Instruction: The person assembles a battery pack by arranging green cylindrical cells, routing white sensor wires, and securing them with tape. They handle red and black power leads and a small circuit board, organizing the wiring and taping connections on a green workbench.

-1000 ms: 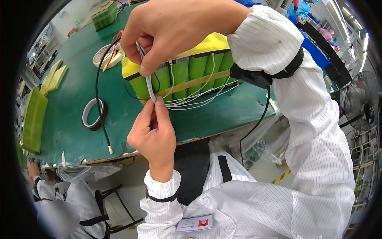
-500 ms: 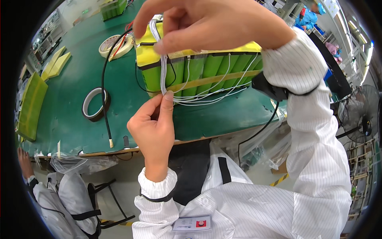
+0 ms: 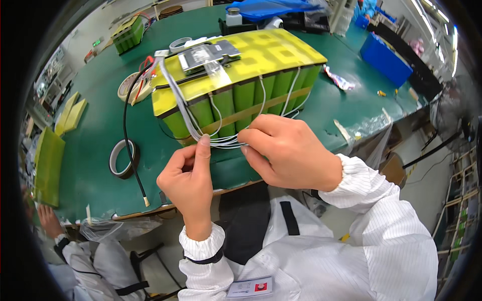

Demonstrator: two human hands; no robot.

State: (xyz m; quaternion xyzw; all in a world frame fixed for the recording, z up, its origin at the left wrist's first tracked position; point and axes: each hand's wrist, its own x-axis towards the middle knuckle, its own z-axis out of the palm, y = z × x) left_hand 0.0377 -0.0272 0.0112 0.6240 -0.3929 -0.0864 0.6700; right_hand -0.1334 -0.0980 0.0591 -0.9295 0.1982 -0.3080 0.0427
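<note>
A battery pack (image 3: pixel 281 47) of green cylindrical cells with a yellow top sheet stands on the green bench mat. Thin white wires (image 3: pixel 216 108) run from its cells and gather into a bundle at its near left corner. My left hand (image 3: pixel 188 175) pinches that bundle between thumb and forefinger. To its right, my right hand (image 3: pixel 286 150) is closed on the same white wires, just in front of the pack. The bundle rises over the corner to a white connector (image 3: pixel 161 53), beside a dark circuit board (image 3: pixel 208 56) taped on top.
Left of the pack lie a brown tape roll (image 3: pixel 124 159), a black cable (image 3: pixel 125 105) and a cream tape roll (image 3: pixel 133 86). Yellow-green blocks (image 3: pixel 47 163) stand at the far left. A blue box (image 3: pixel 385 60) is at the right. A co-worker's hand (image 3: pixel 49 220) shows lower left.
My right hand has come down from above the pack's left end to the wires beside my left hand. The left hand keeps its pinch on the bundle. The view has shifted.
</note>
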